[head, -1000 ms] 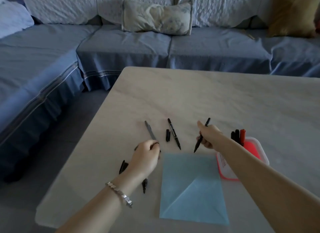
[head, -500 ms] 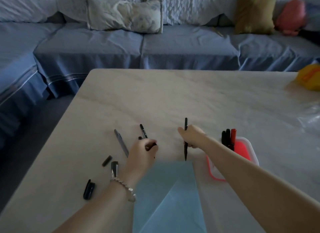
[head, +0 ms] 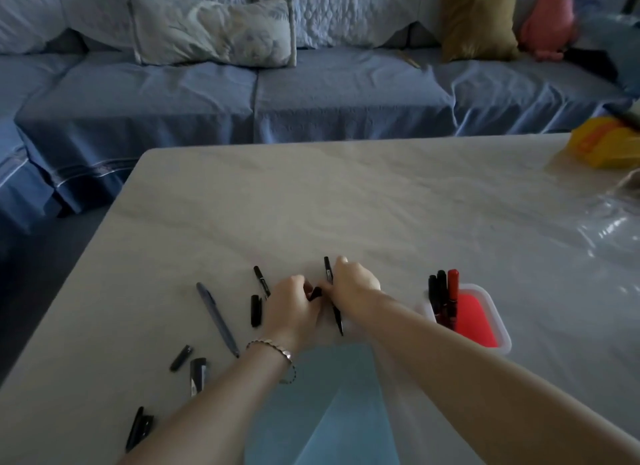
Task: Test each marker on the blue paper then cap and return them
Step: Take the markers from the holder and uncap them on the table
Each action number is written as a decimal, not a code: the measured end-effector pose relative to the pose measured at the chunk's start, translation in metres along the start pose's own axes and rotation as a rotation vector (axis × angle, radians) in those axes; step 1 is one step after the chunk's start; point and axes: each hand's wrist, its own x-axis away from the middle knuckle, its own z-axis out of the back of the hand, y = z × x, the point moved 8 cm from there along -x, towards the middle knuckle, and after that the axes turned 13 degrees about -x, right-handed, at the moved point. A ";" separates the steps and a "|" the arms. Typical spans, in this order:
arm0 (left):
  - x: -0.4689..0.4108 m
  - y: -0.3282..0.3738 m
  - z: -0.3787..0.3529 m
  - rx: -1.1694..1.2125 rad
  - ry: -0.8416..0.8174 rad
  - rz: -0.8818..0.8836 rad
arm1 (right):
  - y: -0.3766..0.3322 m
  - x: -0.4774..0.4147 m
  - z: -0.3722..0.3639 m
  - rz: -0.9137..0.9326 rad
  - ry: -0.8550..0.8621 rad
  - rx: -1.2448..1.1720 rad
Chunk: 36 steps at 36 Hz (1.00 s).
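My right hand [head: 353, 284] grips a thin black marker [head: 328, 270] that points down toward the blue paper [head: 332, 412], its tip just above the paper's far edge. My left hand [head: 292, 309] pinches a small black cap [head: 316, 292] right beside that marker; the two hands touch. A white tub with a red inside [head: 498, 326] on the right holds two black markers [head: 437, 298] and a red one [head: 452, 291].
Left of my hands lie a grey pen [head: 216, 317], an uncapped black marker [head: 261, 279], a loose black cap [head: 255, 310] and several more caps [head: 197, 374] nearer the table's front left. A yellow object [head: 602, 146] and clear plastic [head: 609, 229] sit far right. A blue sofa lies beyond.
My left hand has moved right with the cap and now meets my right hand at the marker. The camera has swung to the right.
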 end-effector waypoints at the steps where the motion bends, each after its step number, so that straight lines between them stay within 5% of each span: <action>1: 0.001 -0.001 0.001 -0.005 -0.015 0.012 | 0.000 0.001 0.000 0.002 0.002 -0.003; 9: 0.016 -0.005 0.011 -0.033 -0.067 0.056 | -0.019 0.036 0.022 0.086 0.052 -0.006; 18: 0.046 0.006 0.038 -0.020 0.023 -0.029 | -0.021 0.139 0.152 0.362 0.535 0.004; 24: 0.072 0.023 0.057 0.046 0.072 -0.115 | 0.022 0.125 0.132 0.164 0.314 0.267; 36: 0.105 0.023 0.079 0.174 0.067 -0.191 | 0.021 0.141 0.131 0.306 0.450 0.112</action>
